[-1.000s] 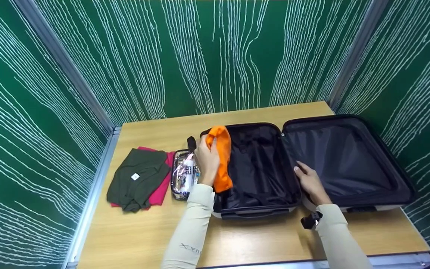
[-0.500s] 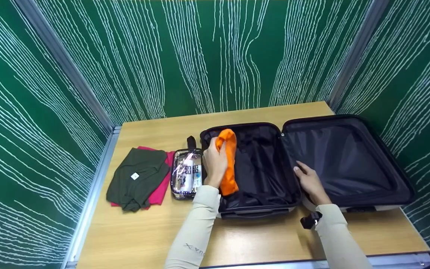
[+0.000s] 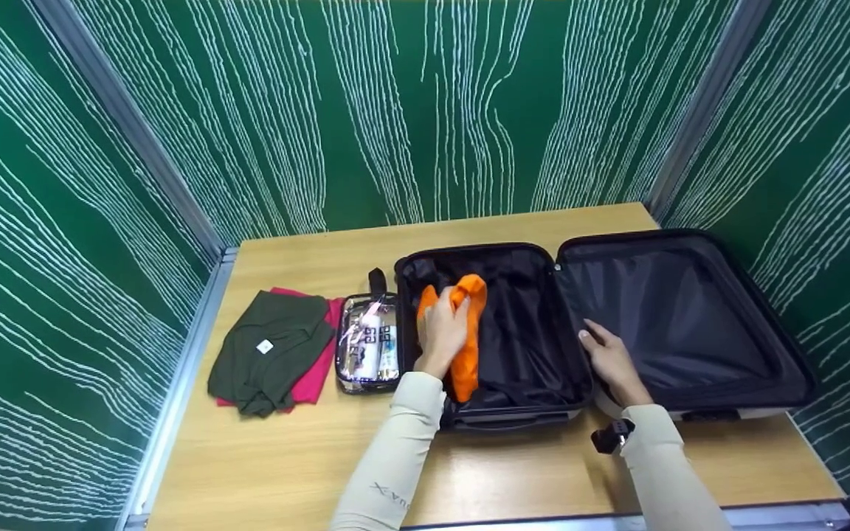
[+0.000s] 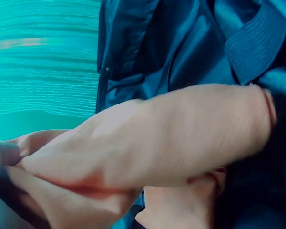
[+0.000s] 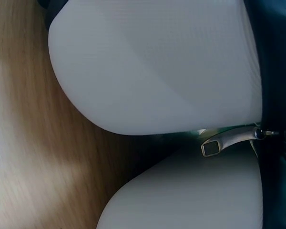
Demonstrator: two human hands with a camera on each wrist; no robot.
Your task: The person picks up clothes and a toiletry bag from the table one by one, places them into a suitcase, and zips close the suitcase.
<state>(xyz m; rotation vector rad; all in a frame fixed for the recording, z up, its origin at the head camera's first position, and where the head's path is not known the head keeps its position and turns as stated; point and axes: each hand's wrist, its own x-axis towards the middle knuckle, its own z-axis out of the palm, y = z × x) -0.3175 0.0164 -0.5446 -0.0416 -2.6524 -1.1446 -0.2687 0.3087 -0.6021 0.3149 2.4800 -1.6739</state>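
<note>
My left hand (image 3: 443, 328) holds a bunched orange cloth garment (image 3: 471, 369) down in the left half of an open black-lined suitcase (image 3: 521, 317). The garment hangs on both sides of the fingers. In the left wrist view its folded fabric (image 4: 181, 133) looks pale and fills the middle, over the dark lining and an elastic strap (image 4: 257, 43). On the inner rim between the two halves, my right hand (image 3: 615, 365) grips the suitcase edge with thumb and fingers; some fingers are hidden. The right wrist view shows the white shell (image 5: 157, 62) and a metal zipper pull (image 5: 229, 140).
Left of the suitcase lies a clear toiletry bag (image 3: 367, 343) with bottles inside and a black strap. Farther left, a folded dark green shirt (image 3: 270, 346) sits on a pink garment (image 3: 318, 376). The lid half (image 3: 676, 310) lies open at right on the wooden table (image 3: 263, 472).
My left hand has carried the orange garment right and down, from the suitcase's left rim into its left half. The right hand has stayed at the inner rim.
</note>
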